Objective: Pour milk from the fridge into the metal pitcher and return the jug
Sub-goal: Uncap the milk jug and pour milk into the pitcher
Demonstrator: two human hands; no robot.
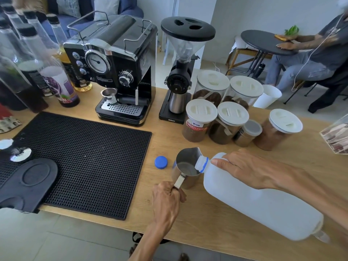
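A metal pitcher (185, 167) stands on the wooden counter (207, 219), and my left hand (166, 199) grips its handle from the near side. A large white milk jug (250, 200) is tilted to the left, its open neck with a blue ring resting over the pitcher's rim. My right hand (250, 170) holds the jug from above near its shoulder. The jug's blue cap (161, 162) lies on the counter just left of the pitcher. The pitcher's inside looks grey; no milk stream is plainly visible.
A black rubber mat (84, 157) covers the counter's left part, with a black tamping pad (28, 183) on it. Behind stand an espresso machine (114, 68), a grinder (180, 72), several lidded coffee jars (226, 117) and syrup bottles (37, 59). A seated person (310, 59) is at the far right.
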